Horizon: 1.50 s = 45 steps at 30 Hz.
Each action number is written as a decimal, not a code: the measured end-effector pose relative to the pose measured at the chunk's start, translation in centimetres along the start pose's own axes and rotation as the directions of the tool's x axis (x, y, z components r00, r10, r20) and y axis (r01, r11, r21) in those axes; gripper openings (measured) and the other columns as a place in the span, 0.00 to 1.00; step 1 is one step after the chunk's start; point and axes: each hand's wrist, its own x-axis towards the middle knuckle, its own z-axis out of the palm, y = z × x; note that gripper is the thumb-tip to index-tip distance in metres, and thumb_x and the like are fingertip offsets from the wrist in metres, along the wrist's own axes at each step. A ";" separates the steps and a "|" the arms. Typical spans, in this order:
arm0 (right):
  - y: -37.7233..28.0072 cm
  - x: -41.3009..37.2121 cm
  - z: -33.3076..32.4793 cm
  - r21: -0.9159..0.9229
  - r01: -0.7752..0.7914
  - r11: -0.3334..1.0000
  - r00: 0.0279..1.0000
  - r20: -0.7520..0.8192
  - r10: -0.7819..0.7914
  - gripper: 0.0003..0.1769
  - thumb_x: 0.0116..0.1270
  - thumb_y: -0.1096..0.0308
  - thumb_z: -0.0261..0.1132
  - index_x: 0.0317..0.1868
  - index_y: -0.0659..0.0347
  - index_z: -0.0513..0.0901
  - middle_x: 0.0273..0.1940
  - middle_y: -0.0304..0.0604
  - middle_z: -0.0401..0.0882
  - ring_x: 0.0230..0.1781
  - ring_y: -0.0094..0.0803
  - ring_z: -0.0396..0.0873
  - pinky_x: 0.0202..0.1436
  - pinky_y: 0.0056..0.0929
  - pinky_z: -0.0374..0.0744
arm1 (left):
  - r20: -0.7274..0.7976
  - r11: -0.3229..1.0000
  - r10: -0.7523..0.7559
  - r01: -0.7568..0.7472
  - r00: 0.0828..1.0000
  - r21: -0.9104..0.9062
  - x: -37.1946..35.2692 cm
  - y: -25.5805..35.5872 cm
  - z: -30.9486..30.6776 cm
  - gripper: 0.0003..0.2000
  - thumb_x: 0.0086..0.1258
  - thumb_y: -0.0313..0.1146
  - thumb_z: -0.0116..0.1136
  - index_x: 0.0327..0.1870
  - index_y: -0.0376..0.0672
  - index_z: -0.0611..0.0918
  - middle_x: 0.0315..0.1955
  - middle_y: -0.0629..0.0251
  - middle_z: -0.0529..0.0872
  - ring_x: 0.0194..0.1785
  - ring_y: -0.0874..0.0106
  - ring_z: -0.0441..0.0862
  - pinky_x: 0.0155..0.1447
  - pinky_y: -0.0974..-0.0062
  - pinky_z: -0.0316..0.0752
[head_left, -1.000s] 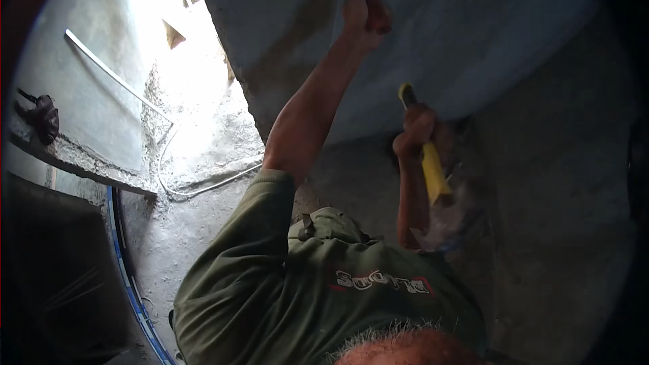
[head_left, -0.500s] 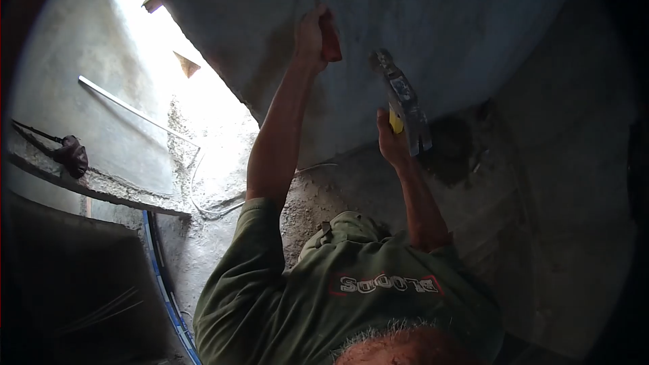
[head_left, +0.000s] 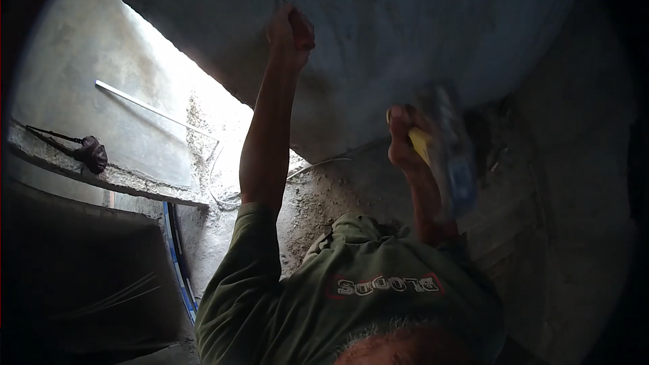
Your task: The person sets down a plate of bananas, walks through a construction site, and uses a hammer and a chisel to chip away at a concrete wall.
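Note:
My left hand (head_left: 289, 35) is raised against the dark grey concrete surface (head_left: 378, 34), closed around a red-handled tool (head_left: 302, 29). A thin part of the tool appears to point up toward the surface, its tip too dark to make out. Lower and to the right, my right hand (head_left: 405, 142) is wrapped round the yellow handle of a hammer (head_left: 420, 143). The hammer's head is smeared by motion, just right of my fingers and apart from the left hand.
A pale wall (head_left: 61, 54) with a white strip (head_left: 145, 106) leaning on it stands at left. A dark bag (head_left: 92, 155) lies on a ledge (head_left: 135, 190). Blue lengths (head_left: 177, 263) run below. Rough rubble (head_left: 314, 199) and a thin cable (head_left: 318, 164) lie beyond my chest.
My left hand appears further left and slightly lower, still around the red handle. My right hand and hammer have swung right, away from the left hand. The background has shifted right at left.

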 end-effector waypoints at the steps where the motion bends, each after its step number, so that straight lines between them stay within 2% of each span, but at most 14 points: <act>1: 0.4 0.0 0.1 0.002 0.000 1.000 1.000 0.003 0.000 0.15 0.67 0.64 0.54 0.24 0.64 0.68 0.19 0.34 0.66 0.19 0.18 0.65 0.22 0.21 0.67 | -0.004 1.000 -0.001 0.001 1.000 -0.006 0.0 0.1 0.1 0.08 0.64 0.36 0.47 0.27 0.43 0.70 0.15 0.69 0.69 0.14 0.75 0.66 0.14 0.77 0.61; 3: 2.0 -0.2 1.0 0.260 0.323 0.910 0.930 -0.268 -0.253 0.15 0.66 0.63 0.55 0.25 0.65 0.67 0.21 0.36 0.68 0.21 0.19 0.67 0.24 0.19 0.69 | 0.001 0.999 0.017 -0.017 1.000 -0.033 0.1 0.1 0.7 0.08 0.64 0.36 0.46 0.26 0.43 0.70 0.14 0.69 0.68 0.13 0.74 0.65 0.14 0.77 0.59; 8: 8.0 1.7 7.0 0.048 0.365 0.930 0.921 -0.163 -0.353 0.03 0.52 0.76 0.57 0.24 0.67 0.76 0.16 0.42 0.72 0.14 0.28 0.73 0.19 0.24 0.70 | -0.008 0.986 0.027 -0.028 1.000 -0.167 0.9 -0.6 2.8 0.09 0.64 0.36 0.45 0.25 0.43 0.69 0.11 0.70 0.65 0.12 0.74 0.62 0.14 0.77 0.54; 12: 8.9 3.7 7.0 -0.040 -0.050 0.998 0.981 0.185 0.057 0.17 0.63 0.61 0.58 0.30 0.71 0.72 0.24 0.44 0.74 0.24 0.26 0.74 0.22 0.24 0.72 | -0.154 0.990 0.139 -0.141 0.978 -0.001 0.9 0.0 3.6 0.09 0.64 0.36 0.44 0.24 0.43 0.68 0.10 0.70 0.63 0.11 0.75 0.59 0.15 0.76 0.53; 18: 6.2 2.1 7.4 0.416 0.488 0.767 0.851 -0.421 -0.313 0.08 0.47 0.71 0.63 0.24 0.66 0.74 0.14 0.46 0.71 0.14 0.37 0.74 0.21 0.31 0.73 | -0.014 0.987 0.023 -0.025 1.000 -0.161 1.0 0.0 2.1 0.10 0.64 0.35 0.44 0.23 0.43 0.69 0.10 0.69 0.63 0.11 0.73 0.60 0.15 0.75 0.56; 20: 9.1 3.5 9.2 0.005 0.046 0.999 0.979 0.200 -0.046 0.05 0.49 0.74 0.63 0.24 0.64 0.74 0.14 0.43 0.70 0.12 0.38 0.71 0.19 0.29 0.71 | -0.029 0.985 0.011 -0.016 1.000 -0.171 0.3 0.0 2.3 0.10 0.64 0.35 0.44 0.23 0.43 0.69 0.10 0.69 0.63 0.11 0.73 0.61 0.15 0.75 0.56; 22: 7.9 2.2 7.3 -0.067 0.190 0.979 0.975 0.132 -0.180 0.05 0.49 0.74 0.63 0.23 0.64 0.74 0.14 0.43 0.70 0.12 0.37 0.70 0.19 0.29 0.71 | -0.160 0.974 0.142 -0.109 0.977 0.201 0.6 0.3 2.7 0.11 0.64 0.36 0.43 0.22 0.43 0.68 0.10 0.69 0.63 0.11 0.72 0.61 0.14 0.75 0.54; 27: 6.9 1.2 7.6 -0.154 0.485 0.861 0.838 -0.199 -0.508 0.07 0.49 0.71 0.65 0.22 0.63 0.75 0.16 0.48 0.74 0.16 0.40 0.76 0.19 0.36 0.71 | 0.073 0.992 0.035 -0.026 0.997 -0.125 0.9 0.4 1.1 0.11 0.64 0.36 0.44 0.21 0.44 0.68 0.10 0.67 0.64 0.11 0.72 0.62 0.13 0.75 0.55; 30: 9.5 2.4 9.5 0.143 0.381 0.914 0.900 -0.285 -0.331 0.08 0.50 0.68 0.63 0.20 0.62 0.74 0.16 0.48 0.74 0.15 0.40 0.75 0.19 0.34 0.71 | 0.178 0.995 0.007 0.012 0.984 -0.103 3.0 0.2 -1.5 0.10 0.64 0.37 0.46 0.23 0.44 0.70 0.11 0.67 0.67 0.11 0.74 0.61 0.14 0.77 0.54; 32: 10.0 3.4 8.9 -0.286 0.156 0.945 0.986 0.096 -0.134 0.06 0.53 0.72 0.60 0.21 0.61 0.74 0.16 0.43 0.71 0.13 0.35 0.72 0.18 0.28 0.70 | 0.330 0.992 -0.029 0.068 0.944 -0.107 2.0 0.4 -0.9 0.10 0.64 0.37 0.48 0.25 0.43 0.72 0.13 0.67 0.69 0.11 0.75 0.60 0.15 0.79 0.53; 34: 11.1 2.1 8.6 -0.259 0.245 0.934 0.965 -0.023 -0.260 0.07 0.57 0.69 0.60 0.26 0.63 0.76 0.17 0.39 0.71 0.15 0.31 0.72 0.19 0.28 0.70 | -0.118 0.976 0.048 -0.021 0.992 0.215 0.8 0.3 0.6 0.09 0.64 0.37 0.49 0.25 0.43 0.71 0.12 0.69 0.68 0.12 0.75 0.62 0.15 0.79 0.56; 36: 14.2 1.1 9.6 -0.231 0.334 0.914 0.917 -0.143 -0.372 0.10 0.61 0.65 0.60 0.30 0.65 0.77 0.18 0.35 0.71 0.17 0.26 0.71 0.20 0.29 0.70 | -0.091 0.972 0.046 -0.024 0.995 0.235 0.1 0.4 0.0 0.09 0.63 0.38 0.49 0.26 0.44 0.71 0.12 0.69 0.68 0.12 0.75 0.63 0.15 0.79 0.57; 42: 9.4 -0.2 6.4 0.140 -0.310 0.940 0.939 0.198 0.280 0.08 0.60 0.66 0.61 0.30 0.63 0.78 0.20 0.37 0.74 0.17 0.29 0.73 0.22 0.31 0.70 | -0.072 0.992 -0.014 0.023 0.997 0.128 -1.1 0.6 1.2 0.09 0.63 0.38 0.50 0.26 0.44 0.71 0.13 0.70 0.68 0.13 0.75 0.64 0.16 0.78 0.59; 45: 10.3 -0.2 6.0 -0.029 0.215 0.976 0.977 -0.001 -0.215 0.08 0.61 0.65 0.61 0.30 0.61 0.78 0.20 0.36 0.74 0.18 0.26 0.73 0.21 0.29 0.68 | -0.090 0.995 -0.002 0.011 0.996 0.104 -0.7 0.6 1.7 0.10 0.64 0.38 0.50 0.25 0.44 0.70 0.12 0.71 0.66 0.13 0.75 0.63 0.16 0.78 0.57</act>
